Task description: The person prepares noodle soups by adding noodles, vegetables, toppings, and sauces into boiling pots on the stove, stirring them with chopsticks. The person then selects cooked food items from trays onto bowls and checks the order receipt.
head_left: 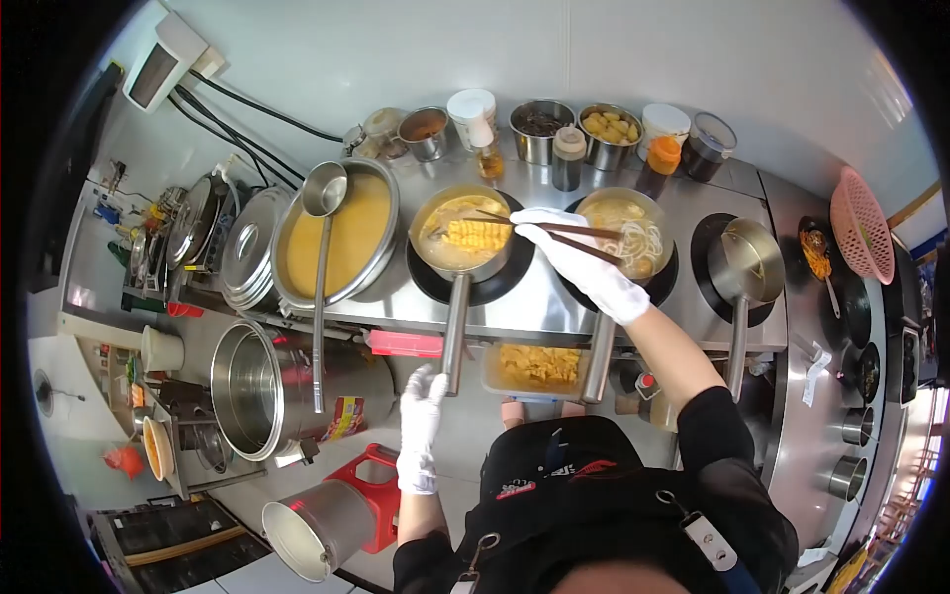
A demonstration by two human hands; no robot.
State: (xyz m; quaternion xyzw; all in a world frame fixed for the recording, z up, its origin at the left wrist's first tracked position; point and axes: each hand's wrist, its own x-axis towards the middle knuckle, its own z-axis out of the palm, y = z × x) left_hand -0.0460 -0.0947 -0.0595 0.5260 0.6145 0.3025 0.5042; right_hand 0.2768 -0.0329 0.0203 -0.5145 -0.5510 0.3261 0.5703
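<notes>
My right hand (584, 262), in a white glove, is closed on a pair of dark chopsticks (574, 243). Their tips reach into the left saucepan (461, 230), at a piece of yellow corn (477, 235) in pale broth. My left hand (423, 411), gloved too, hangs beside the end of that pan's handle (457, 332); whether it touches the handle is unclear. Under my right hand, the middle saucepan (633, 233) holds noodles in broth. Farther right stands a third saucepan (745, 261) with a little liquid.
A ladle (325, 257) lies across a large basin of yellow broth (346, 238). Bottles and steel containers (542, 134) line the wall. Below the counter are a tall steel pot (247, 389), a red stool (376, 495) and a tub of yellow food (537, 366).
</notes>
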